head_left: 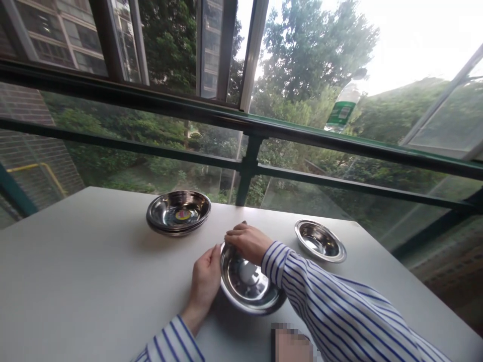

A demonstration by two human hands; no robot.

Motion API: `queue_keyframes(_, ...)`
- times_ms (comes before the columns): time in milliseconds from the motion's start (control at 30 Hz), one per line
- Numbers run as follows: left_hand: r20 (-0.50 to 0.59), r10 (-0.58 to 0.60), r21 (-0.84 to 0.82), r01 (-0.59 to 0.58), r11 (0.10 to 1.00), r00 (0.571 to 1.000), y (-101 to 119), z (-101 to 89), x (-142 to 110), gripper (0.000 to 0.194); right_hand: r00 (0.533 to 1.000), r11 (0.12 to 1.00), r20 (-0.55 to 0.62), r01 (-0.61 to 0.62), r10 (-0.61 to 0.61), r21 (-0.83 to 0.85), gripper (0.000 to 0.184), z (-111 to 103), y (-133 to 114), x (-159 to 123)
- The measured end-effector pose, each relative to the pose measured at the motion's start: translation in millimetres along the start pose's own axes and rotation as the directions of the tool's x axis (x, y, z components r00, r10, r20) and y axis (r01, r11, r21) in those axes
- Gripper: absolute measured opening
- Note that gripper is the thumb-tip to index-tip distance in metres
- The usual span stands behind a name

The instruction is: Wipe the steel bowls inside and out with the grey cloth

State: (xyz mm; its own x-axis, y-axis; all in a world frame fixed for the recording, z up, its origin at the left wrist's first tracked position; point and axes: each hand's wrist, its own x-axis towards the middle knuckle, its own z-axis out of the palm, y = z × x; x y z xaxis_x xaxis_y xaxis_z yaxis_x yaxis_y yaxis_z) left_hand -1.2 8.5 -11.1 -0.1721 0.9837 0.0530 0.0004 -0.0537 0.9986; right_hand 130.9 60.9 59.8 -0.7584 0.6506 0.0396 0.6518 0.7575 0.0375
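Note:
A shiny stainless steel bowl (pixel 249 286) is tilted up off the white table in front of me, its inside turned toward me. My left hand (pixel 207 276) is closed on the bowl's left rim, thumb up along the edge. At the upper rim, my right hand (pixel 249 244) is bent over with its fingers curled down against the bowl. A small dark bit pokes out past the right knuckles; what those fingers hold, if anything, is hidden. My right forearm in a striped sleeve covers part of the bowl's right side.
Stacked steel bowls (pixel 179 221), the top one with a round sticker, stand at the table's back left. Another steel bowl (pixel 320 241) sits at the right. A pixelated patch lies at the front edge. Behind the white table (pixel 94 281), a bottle (pixel 342 108) stands on the green railing (pixel 294 131).

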Motion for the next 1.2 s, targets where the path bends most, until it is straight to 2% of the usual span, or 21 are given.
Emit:
queue_keyframes(167,-0.042,-0.041,-0.026,0.040,0.999,0.998,1,2.6,-2,0.047,0.998,0.999,-0.037,-0.052,0.052,-0.008,0.019,1,0,-5)
queue_keyframes(333,-0.100,-0.066,-0.040,0.063,0.997,0.993,0,3.2,0,0.050,0.998,1.000,-0.056,0.006,-0.005,0.021,0.022,3,-18,-6)
queue_keyframes(567,-0.154,-0.118,-0.081,0.106,0.991,0.981,2,2.4,1,0.056,0.993,0.998,-0.121,-0.003,0.010,0.058,0.024,6,-29,-12)
queue_keyframes(867,-0.097,-0.172,-0.188,0.152,0.970,0.980,0,-0.5,2,0.067,0.988,0.989,-0.133,0.096,-0.080,0.114,0.027,5,-40,-18)
queue_keyframes(1000,-0.088,-0.173,-0.203,0.152,0.967,0.981,2,-1.0,1,0.063,0.981,0.977,-0.116,0.172,-0.158,0.127,0.030,6,-43,-24)
queue_keyframes(1200,-0.070,-0.152,-0.199,0.135,0.971,0.986,5,-1.8,1,0.049,0.980,0.974,-0.099,0.184,-0.172,0.129,0.029,3,-46,-30)
